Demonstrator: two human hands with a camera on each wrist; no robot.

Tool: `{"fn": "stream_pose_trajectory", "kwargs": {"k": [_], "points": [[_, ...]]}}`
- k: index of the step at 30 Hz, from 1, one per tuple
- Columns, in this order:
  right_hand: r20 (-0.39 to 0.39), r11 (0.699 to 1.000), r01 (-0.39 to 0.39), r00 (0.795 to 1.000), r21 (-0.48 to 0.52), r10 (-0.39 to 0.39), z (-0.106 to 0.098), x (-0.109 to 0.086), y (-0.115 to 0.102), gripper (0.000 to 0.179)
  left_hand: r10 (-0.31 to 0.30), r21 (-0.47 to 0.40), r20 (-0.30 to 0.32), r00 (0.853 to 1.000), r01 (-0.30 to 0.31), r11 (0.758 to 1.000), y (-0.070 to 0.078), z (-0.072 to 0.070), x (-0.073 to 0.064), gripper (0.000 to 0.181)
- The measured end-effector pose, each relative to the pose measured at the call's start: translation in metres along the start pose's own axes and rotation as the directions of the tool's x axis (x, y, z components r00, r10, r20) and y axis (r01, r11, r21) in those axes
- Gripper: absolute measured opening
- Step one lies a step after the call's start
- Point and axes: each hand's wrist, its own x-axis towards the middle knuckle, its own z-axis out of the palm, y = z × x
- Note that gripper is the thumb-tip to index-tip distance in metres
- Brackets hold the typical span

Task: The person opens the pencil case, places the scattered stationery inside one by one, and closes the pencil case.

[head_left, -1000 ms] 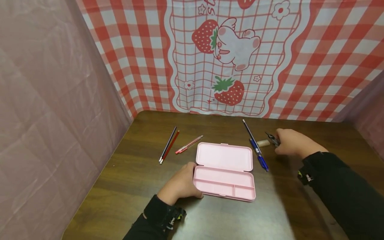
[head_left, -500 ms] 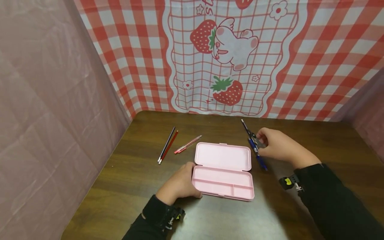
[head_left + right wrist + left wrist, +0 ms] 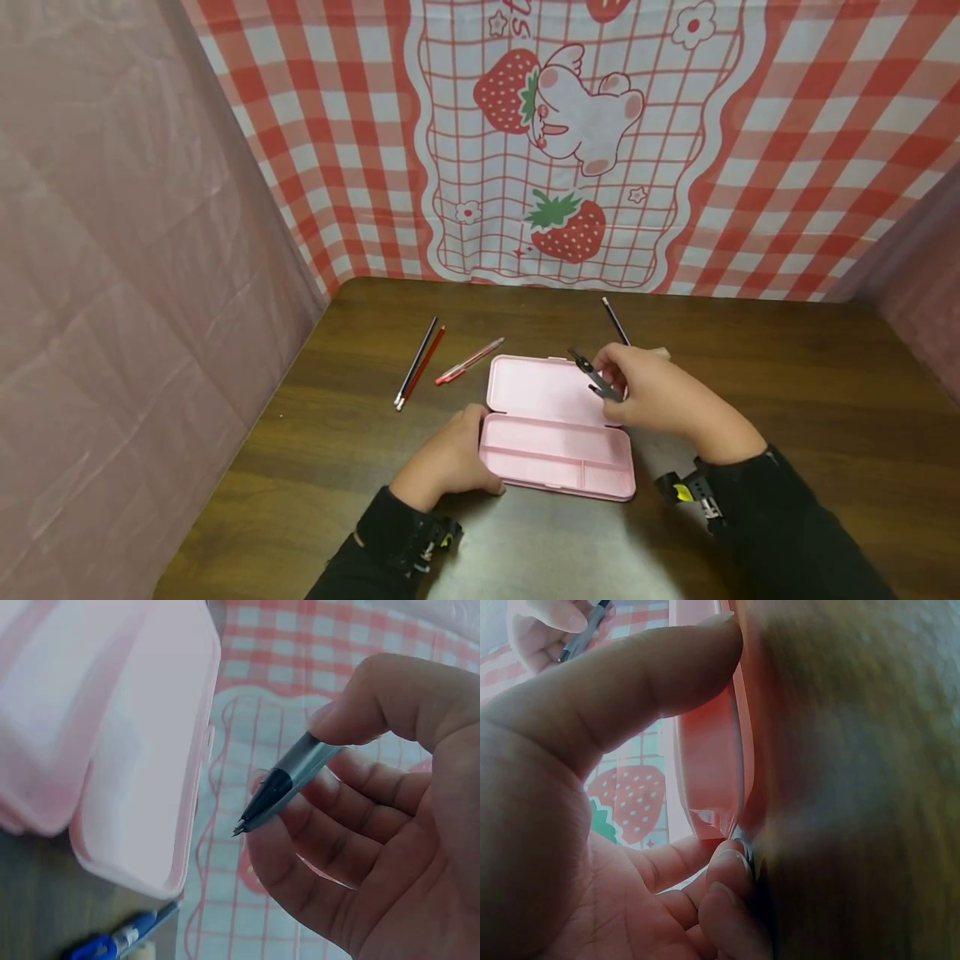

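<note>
In the head view a pink pencil case (image 3: pixel 551 434) stands opened on the table, its lid (image 3: pixel 532 390) folded back and its compartments bare. My left hand (image 3: pixel 452 457) holds the case by its left end, thumb at the front corner. The left wrist view shows that thumb (image 3: pixel 660 671) against the case's wall (image 3: pixel 709 761). Pinched in my right hand (image 3: pixel 663 390) is a grey drawing compass (image 3: pixel 592 375), raised over the lid's right part. Its pointed tips (image 3: pixel 238 827) stick out past the fingers in the right wrist view.
Left of the case lie a dark pencil (image 3: pixel 417 360), a red pencil (image 3: pixel 423 367) and a red pen (image 3: pixel 469 361). Behind my right hand are another dark pencil (image 3: pixel 617 321) and an eraser (image 3: pixel 662 353). A blue pen (image 3: pixel 120 941) shows in the right wrist view.
My right hand has carried the compass leftward from the table's right side, past the blue pen, to above the lid. The left hand keeps its hold on the case.
</note>
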Motion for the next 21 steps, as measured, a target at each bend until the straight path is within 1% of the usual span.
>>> {"fn": "stream_pose_trajectory", "kwargs": {"k": [4,9,13,21], "points": [[0.034,1.000,0.029,0.999,0.000,-0.029,0.008,-0.001,-0.011,0.040,0.001,-0.011,-0.006,1.000,-0.001,1.000,0.000,0.000,0.000,0.091],[0.073,0.998,0.061,0.995,-0.007,-0.060,0.020,-0.001,-0.026,0.039,-0.006,-0.002,-0.009,1.000,0.006,1.000,0.000,0.000,-0.001,0.090],[0.089,0.994,0.102,0.991,-0.047,-0.098,0.030,0.001,-0.037,0.036,0.000,0.007,-0.012,1.000,0.000,1.000,0.000,-0.001,-0.001,0.090],[0.190,0.983,0.141,0.975,-0.117,-0.117,0.056,0.005,-0.051,0.032,0.006,0.012,-0.015,1.000,-0.006,1.000,0.003,-0.003,-0.002,0.088]]}}
